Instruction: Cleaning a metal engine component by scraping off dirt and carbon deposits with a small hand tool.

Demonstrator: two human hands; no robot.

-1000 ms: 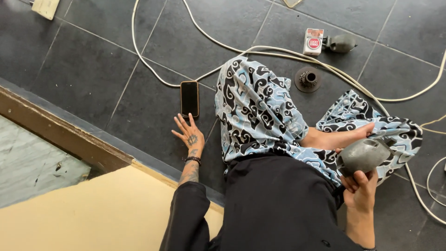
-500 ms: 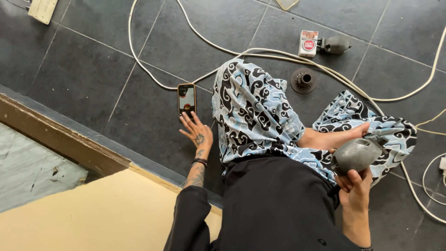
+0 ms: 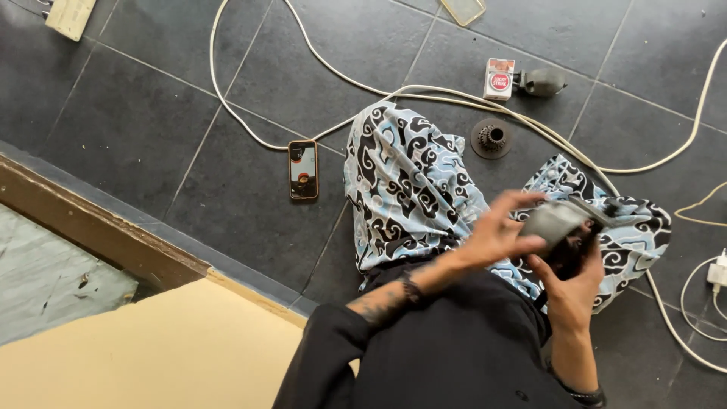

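Two hands are showing: the left hand (image 3: 496, 231) and the right hand (image 3: 572, 284), both meeting at one grey tool (image 3: 556, 221) on the right. One phone (image 3: 303, 170) is lying left of the knees. One small pack (image 3: 499, 79), one dark round part (image 3: 492, 138) and one grey piece (image 3: 543, 82) are sitting farther off. One power strip (image 3: 70, 15) is showing far left. One white plug (image 3: 718, 271) is lying at the right edge.

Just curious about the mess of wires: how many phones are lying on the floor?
1. The phone lies screen-up on the dark tiles, left of the patterned knee, beside a white cable. Others may be hidden out of view.
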